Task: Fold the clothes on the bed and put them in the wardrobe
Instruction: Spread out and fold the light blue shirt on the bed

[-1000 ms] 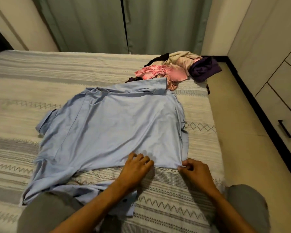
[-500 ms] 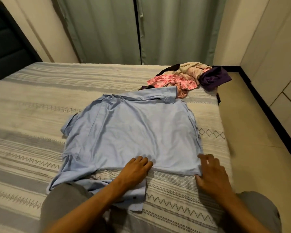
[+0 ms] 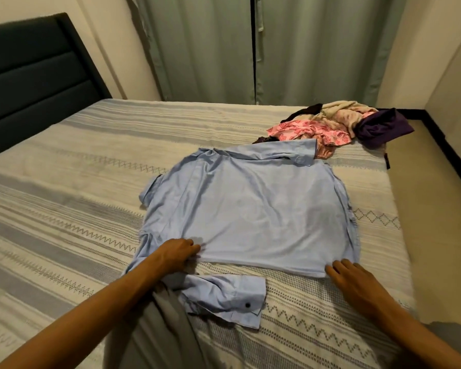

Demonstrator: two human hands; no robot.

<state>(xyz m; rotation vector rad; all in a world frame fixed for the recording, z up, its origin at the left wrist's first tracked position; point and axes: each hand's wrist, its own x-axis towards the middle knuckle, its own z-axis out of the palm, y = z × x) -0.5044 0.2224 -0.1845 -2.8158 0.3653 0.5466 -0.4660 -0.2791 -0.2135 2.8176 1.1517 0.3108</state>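
You have one shirt (image 3: pixel 250 211) flat on the bed (image 3: pixel 64 209), one pile (image 3: pixel 338 126) beyond; your left hand (image 3: pixel 177 255) has slid left gripping its hem, right hand (image 3: pixel 357 283) now flat, fingers apart.

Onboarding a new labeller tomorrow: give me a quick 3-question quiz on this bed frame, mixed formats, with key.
1. True or false: the blue shirt lies spread flat on the bed.
2. Multiple choice: where is the pile of unfolded clothes? A) on the floor B) on the bed's far right corner, beyond the shirt C) against the headboard
3. Short answer: which of the two hands lies with fingers straight by the shirt's near right corner?

Key
1. True.
2. B.
3. The right hand; the left hand has its fingers curled at the shirt's near left edge.
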